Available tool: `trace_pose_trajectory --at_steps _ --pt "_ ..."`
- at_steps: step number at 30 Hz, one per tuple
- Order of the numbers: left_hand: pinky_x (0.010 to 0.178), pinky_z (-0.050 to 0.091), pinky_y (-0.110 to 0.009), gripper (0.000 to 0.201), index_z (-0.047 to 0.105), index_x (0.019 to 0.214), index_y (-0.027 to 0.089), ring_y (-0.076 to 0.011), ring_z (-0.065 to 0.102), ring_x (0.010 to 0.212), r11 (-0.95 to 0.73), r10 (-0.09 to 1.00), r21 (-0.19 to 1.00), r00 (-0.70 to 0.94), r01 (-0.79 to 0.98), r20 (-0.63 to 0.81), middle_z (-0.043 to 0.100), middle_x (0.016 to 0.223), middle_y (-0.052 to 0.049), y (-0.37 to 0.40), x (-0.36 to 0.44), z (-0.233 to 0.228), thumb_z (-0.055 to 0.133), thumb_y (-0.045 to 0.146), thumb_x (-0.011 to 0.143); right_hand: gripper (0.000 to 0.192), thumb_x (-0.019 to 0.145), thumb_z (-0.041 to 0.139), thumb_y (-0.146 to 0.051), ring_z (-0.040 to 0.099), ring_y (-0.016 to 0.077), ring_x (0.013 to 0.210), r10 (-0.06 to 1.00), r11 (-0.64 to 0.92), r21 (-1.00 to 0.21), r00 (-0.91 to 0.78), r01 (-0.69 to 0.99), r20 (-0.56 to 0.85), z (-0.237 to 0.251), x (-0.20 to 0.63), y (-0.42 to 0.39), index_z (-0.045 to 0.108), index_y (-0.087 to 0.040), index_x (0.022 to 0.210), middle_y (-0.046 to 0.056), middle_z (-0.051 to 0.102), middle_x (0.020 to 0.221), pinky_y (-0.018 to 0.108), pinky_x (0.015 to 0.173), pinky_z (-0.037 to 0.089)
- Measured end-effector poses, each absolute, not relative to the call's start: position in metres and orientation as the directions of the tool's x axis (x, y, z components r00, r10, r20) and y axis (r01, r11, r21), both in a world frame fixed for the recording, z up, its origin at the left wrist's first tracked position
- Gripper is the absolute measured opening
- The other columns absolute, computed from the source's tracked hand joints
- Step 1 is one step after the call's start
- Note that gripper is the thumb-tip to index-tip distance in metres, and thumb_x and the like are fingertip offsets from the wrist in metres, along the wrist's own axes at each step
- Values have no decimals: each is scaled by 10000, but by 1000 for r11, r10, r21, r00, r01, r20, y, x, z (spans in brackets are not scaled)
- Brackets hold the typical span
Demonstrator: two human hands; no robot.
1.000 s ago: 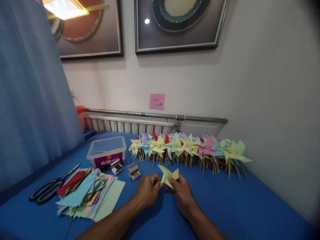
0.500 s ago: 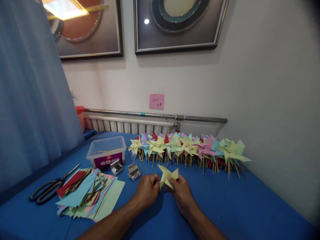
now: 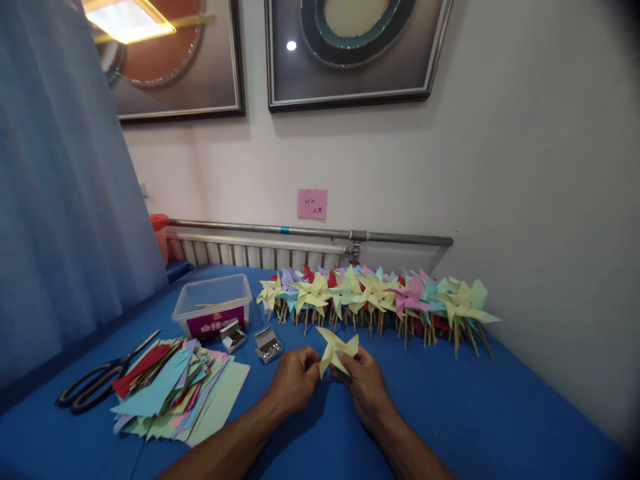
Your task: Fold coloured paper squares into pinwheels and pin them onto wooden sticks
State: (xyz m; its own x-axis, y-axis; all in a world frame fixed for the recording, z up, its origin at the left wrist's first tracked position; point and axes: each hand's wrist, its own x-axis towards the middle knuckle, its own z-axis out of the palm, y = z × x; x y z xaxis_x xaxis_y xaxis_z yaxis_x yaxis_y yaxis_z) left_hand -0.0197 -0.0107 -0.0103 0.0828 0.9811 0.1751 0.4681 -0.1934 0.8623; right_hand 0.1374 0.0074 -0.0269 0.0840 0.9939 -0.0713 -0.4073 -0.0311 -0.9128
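Yellow paper folded into a pinwheel (image 3: 338, 349) sits between your two hands, low over the blue worktop (image 3: 450, 413) near its middle. Your left hand (image 3: 296, 380) is closed around the pinwheel's left edge, fingertips pinching the paper, with the forearm running in from the bottom of the view. Your right hand (image 3: 364, 381) grips the right side of the same pinwheel, thumb and fingers curled onto the paper; both hands hold it a little above the cloth, and the two sets of knuckles are just beside one another.

Beyond your hands, a long row of finished pinwheels (image 3: 380, 297) in yellow, pink, green, purple and red stands on thin wooden sticks along the wall side of the worktop. To your left lies a loose stack of coloured paper sheets (image 3: 173, 393), with black-handled scissors (image 3: 97, 380) just beside it on the far left. Behind the stack is a clear plastic tub (image 3: 214, 305) with a purple label, and two small open boxes (image 3: 253, 340) of metal pins sit between the tub and your left hand. A pink note (image 3: 313, 203) is stuck to the wall above a grey pipe (image 3: 310, 232).
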Motion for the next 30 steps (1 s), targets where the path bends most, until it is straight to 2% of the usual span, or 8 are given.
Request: trace_pose_trajectory --at_steps 5,8,15,20,24,30 --pt "644 350 -258 132 659 723 156 -150 566 690 -230 973 791 124 567 193 637 709 -8 -11 -25 -11 553 201 789 398 531 913 -403 697 219 656 989 6 -937 138 -351 -45 -23 145 14 703 -214 811 10 742 736 311 580 564" --pt "682 354 -265 103 652 688 157 -155 573 737 -275 962 733 169 622 216 650 761 -17 -10 -27 -10 573 173 752 460 478 938 -439 699 231 649 991 22 -951 130 -310 -20 -21 147 17 690 -209 790 14 743 715 323 579 567" --pt "534 302 -233 106 564 644 170 -100 429 536 -123 988 916 134 381 77 499 550 46 -2 -27 -15 573 196 746 482 657 824 -630 706 219 679 993 87 -939 103 -331 55 -7 151 8 697 -217 870 36 768 840 340 660 556" --pt "510 294 -232 133 520 627 186 -95 416 501 -80 991 954 127 288 45 497 521 52 1 -26 -18 601 219 728 454 678 800 -636 696 228 667 987 99 -959 152 -265 60 -8 153 5 717 -227 856 13 725 697 315 630 509" --pt "484 268 -237 123 517 633 194 -93 389 441 -26 992 959 126 282 -10 504 473 52 0 -26 -14 579 219 737 443 652 815 -614 671 211 626 980 129 -972 174 -195 95 -16 153 10 720 -214 817 11 707 668 282 565 458" --pt "495 272 -238 76 535 657 190 -98 414 451 -10 989 948 143 318 -37 529 488 53 -2 -26 -11 572 158 715 425 595 847 -583 631 183 552 984 97 -966 170 -241 56 -28 151 21 700 -220 757 -1 694 655 301 570 491"
